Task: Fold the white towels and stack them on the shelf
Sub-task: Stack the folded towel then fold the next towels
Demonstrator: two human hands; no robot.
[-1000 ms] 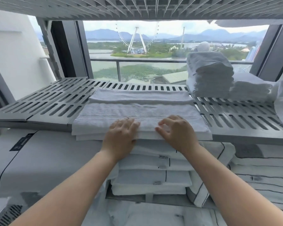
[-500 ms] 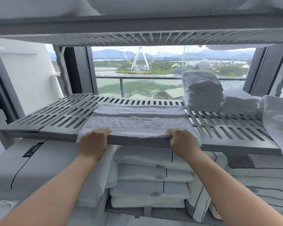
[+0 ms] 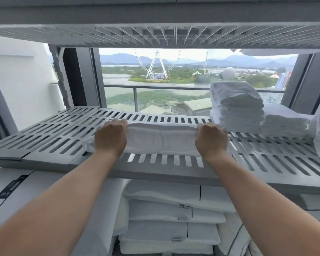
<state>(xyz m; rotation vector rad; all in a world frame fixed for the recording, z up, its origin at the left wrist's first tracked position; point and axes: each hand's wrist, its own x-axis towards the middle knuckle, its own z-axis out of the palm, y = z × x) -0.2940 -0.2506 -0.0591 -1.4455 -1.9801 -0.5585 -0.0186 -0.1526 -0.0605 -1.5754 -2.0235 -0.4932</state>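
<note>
We hold the folded white terry towel (image 3: pixel 161 140) at frame centre over the grey slotted plastic shelf (image 3: pixel 54 143), left hand (image 3: pixel 110 138) and right hand (image 3: pixel 211 140) curled round its ends; uneven release may spill the folds.

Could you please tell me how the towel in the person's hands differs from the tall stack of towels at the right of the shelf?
The held towel is one long, low folded piece; the tall stack is several towels piled high. The left hand and right hand grip the held towel's ends; the tall stack is untouched. Both are white, at the same grey shelf.
</note>
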